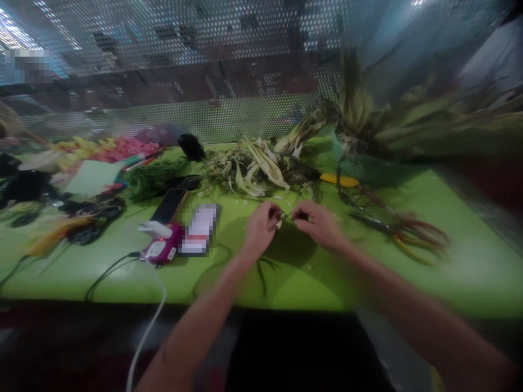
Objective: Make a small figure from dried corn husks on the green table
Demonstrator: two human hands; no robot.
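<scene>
My left hand [260, 228] and my right hand [321, 224] are close together above the green table [245, 283], fingertips pinched. Between them runs a thin, dark greenish strand [287, 215], which looks like a bit of plant stem; blur hides its exact kind. A small pale scrap shows beneath my left fingertips. Just beyond my hands lies a heap of dried corn husks [265, 166] with dark, stringy pieces among them. Below my left wrist a few dark strands [263, 272] rest on the tabletop.
Scissors [417, 237] lie at right, near a yellow-handled tool [339, 179]. A green basket [368, 163] holds more dry husks. At left are a lit phone [200, 228], a dark phone [169, 204], a magenta power block [161, 250] with cables, green fibre [153, 177] and a glue gun [61, 234].
</scene>
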